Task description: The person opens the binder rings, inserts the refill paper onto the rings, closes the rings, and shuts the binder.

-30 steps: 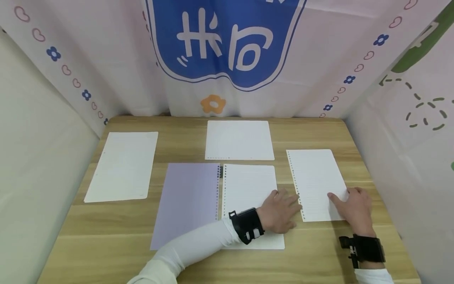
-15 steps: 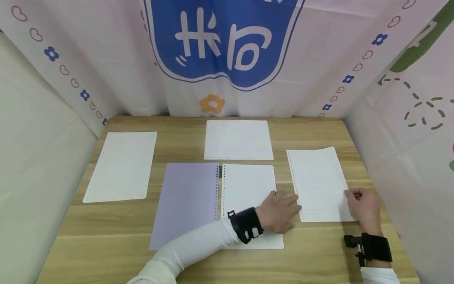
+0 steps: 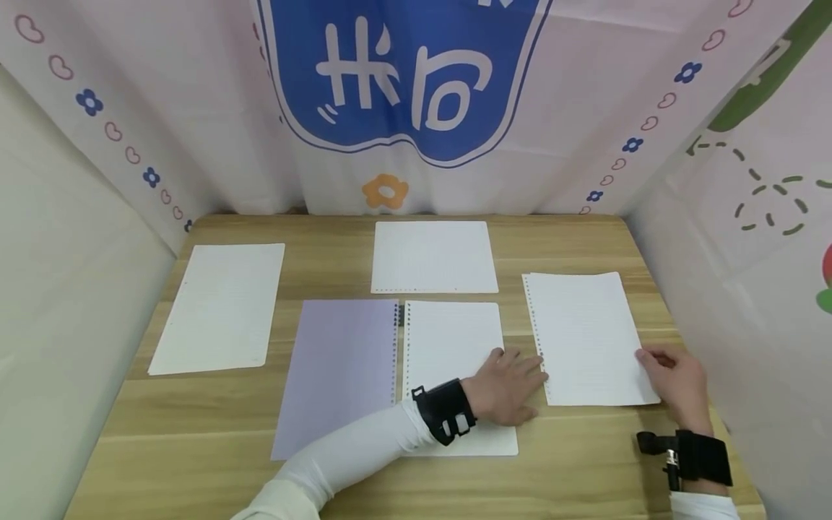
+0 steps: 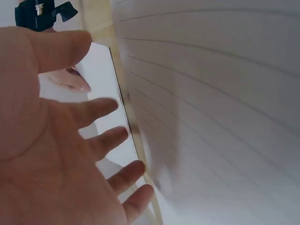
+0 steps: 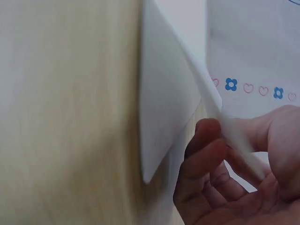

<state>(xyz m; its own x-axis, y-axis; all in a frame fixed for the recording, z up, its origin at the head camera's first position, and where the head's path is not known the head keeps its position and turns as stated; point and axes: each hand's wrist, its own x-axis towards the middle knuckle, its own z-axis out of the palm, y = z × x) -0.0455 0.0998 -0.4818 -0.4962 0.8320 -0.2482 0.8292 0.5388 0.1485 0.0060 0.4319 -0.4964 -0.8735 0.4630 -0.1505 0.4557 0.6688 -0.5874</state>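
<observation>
Right hand (image 3: pixel 676 379) pinches right edge of white lined rectangular paper sheet (image 3: pixel 585 339), on brown wood-grain table (image 3: pixel 195 448) right of open purple-and-white notebook (image 3: pixel 344 361); left hand (image 3: pixel 507 388) released, fingers spread.

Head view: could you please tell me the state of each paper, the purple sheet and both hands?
Left paper: lying flat.
Back paper: lying flat.
Purple sheet: lying flat.
Middle paper: flat, partly covered.
Right paper: right edge pinched and lifted.
Left hand: fingers spread.
Right hand: pinching.
</observation>
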